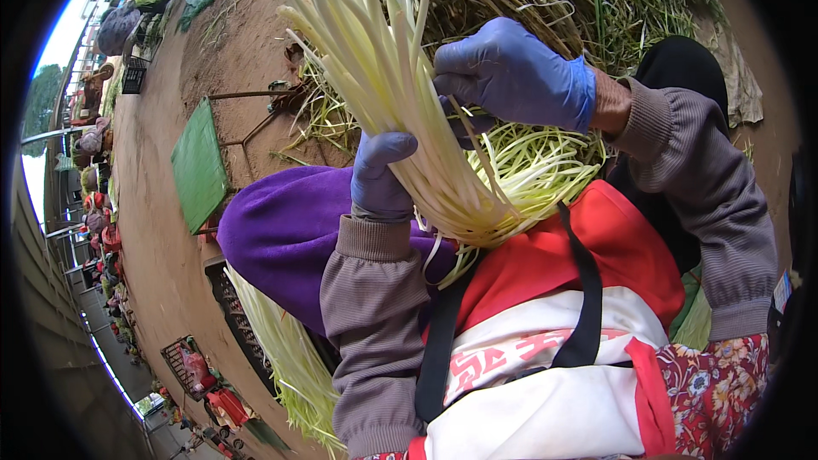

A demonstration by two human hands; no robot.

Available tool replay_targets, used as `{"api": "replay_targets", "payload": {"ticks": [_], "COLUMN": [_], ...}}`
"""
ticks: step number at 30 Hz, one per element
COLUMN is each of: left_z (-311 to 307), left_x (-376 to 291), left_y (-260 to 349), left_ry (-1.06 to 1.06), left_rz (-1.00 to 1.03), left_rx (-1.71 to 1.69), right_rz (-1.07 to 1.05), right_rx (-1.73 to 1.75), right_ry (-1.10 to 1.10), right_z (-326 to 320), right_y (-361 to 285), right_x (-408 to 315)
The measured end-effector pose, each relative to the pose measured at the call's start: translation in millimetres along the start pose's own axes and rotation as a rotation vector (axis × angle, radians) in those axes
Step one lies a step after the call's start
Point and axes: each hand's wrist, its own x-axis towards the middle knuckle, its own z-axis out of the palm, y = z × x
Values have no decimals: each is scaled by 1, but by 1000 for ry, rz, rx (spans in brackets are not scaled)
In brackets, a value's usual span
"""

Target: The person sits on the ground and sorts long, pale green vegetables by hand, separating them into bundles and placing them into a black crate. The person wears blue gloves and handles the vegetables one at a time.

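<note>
My left hand (385, 172), in a blue-purple glove, grips a thick bunch of pale vegetable stalks (409, 115), with the thumb across its near side. The white stalk ends fan out beyond the hand, while the long green-yellow part curves down over my lap. My right hand (511, 76), gloved alike, is at the bunch's right side with its fingers curled. From those fingers a thin brownish stalk (480, 150) runs down along the bunch; the fingertips are partly hidden. Behind the bunch lies a tangle of loose pale-green strands (543, 163), against my red and white apron (543, 332).
A heap of green and dry stalks (639, 6) lies ahead. To the left are a green board on a metal frame (201, 166) and a black crate (239, 319) by more pale stalks (287, 358). Several people and crates (185, 367) line the far left.
</note>
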Motion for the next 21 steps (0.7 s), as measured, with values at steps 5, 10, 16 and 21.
{"api": "replay_targets", "payload": {"ticks": [5, 10, 16, 21], "left_z": [2, 0, -1, 6], "left_x": [3, 4, 2, 3], "left_y": [1, 0, 5, 12], "left_ry": [-33, -122, -93, 28], "left_rz": [-36, 7, 54, 114], "left_rx": [-6, 17, 94, 293], "right_rz": [-181, -124, 439, 228], "right_rx": [-441, -842, -2122, -976], "right_ry": [123, 519, 182, 73], "right_z": [-11, -87, -204, -127], "right_y": [19, 86, 160, 163], "right_x": [-1, 15, -7, -7]}}
